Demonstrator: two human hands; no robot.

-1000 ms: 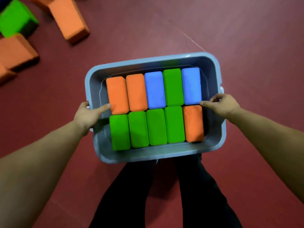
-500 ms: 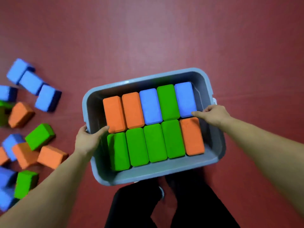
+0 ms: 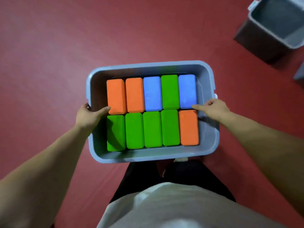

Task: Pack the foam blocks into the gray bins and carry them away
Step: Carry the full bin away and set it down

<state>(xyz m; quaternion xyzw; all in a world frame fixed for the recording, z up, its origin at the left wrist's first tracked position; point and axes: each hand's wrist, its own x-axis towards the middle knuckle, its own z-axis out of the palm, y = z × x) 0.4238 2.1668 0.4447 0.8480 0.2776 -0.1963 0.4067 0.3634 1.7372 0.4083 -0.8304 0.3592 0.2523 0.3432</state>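
I hold a gray bin [image 3: 148, 66] in front of my body, above the red floor. It is packed with two rows of foam blocks [image 3: 152, 111] in orange, green and blue, several in each row. My left hand [image 3: 89, 115] grips the bin's left rim, thumb lying inside against an orange block [image 3: 116, 96]. My right hand [image 3: 213, 109] grips the right rim, thumb reaching in between a blue block [image 3: 187, 91] and an orange one [image 3: 189, 127].
A second gray bin [image 3: 278, 22] stands on the floor at the upper right, with nothing visible inside. Another gray edge [image 3: 300, 74] shows at the far right. My dark trousers and light shirt fill the bottom of the view.
The view has swung round while I carry the bin: the loose blocks on the floor at the left have left the view, and a second gray bin has appeared at the upper right.
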